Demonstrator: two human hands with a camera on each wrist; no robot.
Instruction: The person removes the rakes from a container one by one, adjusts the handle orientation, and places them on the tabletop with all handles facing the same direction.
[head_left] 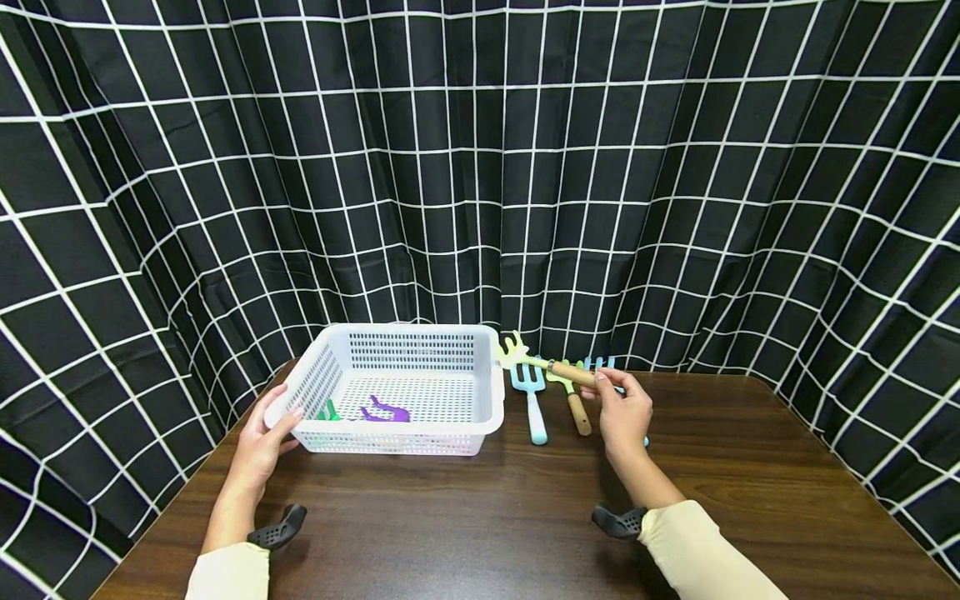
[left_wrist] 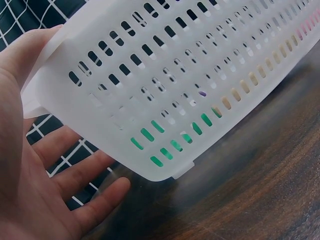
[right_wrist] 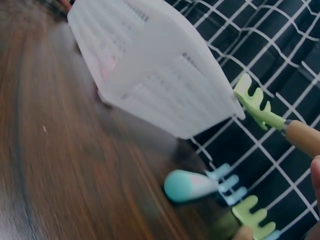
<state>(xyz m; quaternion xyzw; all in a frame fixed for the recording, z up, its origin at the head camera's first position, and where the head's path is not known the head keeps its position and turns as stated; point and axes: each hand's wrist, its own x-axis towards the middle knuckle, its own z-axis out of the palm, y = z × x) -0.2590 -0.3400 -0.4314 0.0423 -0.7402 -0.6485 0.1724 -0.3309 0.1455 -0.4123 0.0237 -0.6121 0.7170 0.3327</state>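
A white perforated plastic basket (head_left: 491,421) stands left of centre on the table. My left hand (head_left: 258,442) holds its left rim at the near corner, the thumb over the edge and the other fingers along the outside. My right hand (head_left: 626,412) pinches the wooden handle of a light green hand fork (head_left: 572,372). The fork's tines (right_wrist: 252,100) point left, at the basket's right rim; whether they touch it I cannot tell. Inside the basket lie a purple pronged piece (head_left: 392,413) and a green piece (head_left: 330,412), both partly hidden by the front wall.
Right of the basket lies a blue hand fork (head_left: 536,412) with a pale handle. Beside it is another light green fork (head_left: 577,412) with a wooden handle. Blue tines (head_left: 600,363) show behind my right hand. A black gridded curtain (head_left: 465,167) closes off the table's back and sides.
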